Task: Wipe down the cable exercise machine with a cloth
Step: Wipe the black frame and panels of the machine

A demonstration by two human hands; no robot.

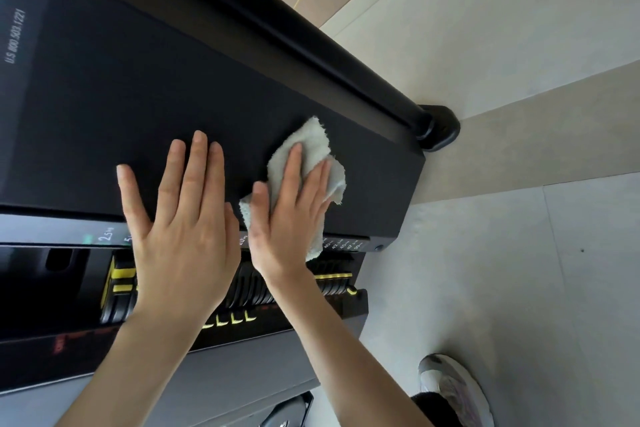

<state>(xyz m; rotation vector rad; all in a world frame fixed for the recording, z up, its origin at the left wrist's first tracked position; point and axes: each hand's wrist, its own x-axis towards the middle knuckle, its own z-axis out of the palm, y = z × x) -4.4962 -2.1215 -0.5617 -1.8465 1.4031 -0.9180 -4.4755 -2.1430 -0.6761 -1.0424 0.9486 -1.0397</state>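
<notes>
The cable machine's black flat panel (145,121) fills the left and middle of the head view, running down to its lower end near the floor. A small pale crumpled cloth (313,146) lies flat against this panel. My right hand (291,215) presses on the cloth with straight, spread fingers. My left hand (180,218) rests flat on the bare panel just left of it, fingers straight and holding nothing. Below the hands, the weight stack (242,284) with yellow markers and a printed weight scale shows.
A thick black round tube (311,45) runs along the panel's far side and ends in a black foot (438,128) on the pale tiled floor (519,253). A grey shoe (453,388) stands at the bottom right.
</notes>
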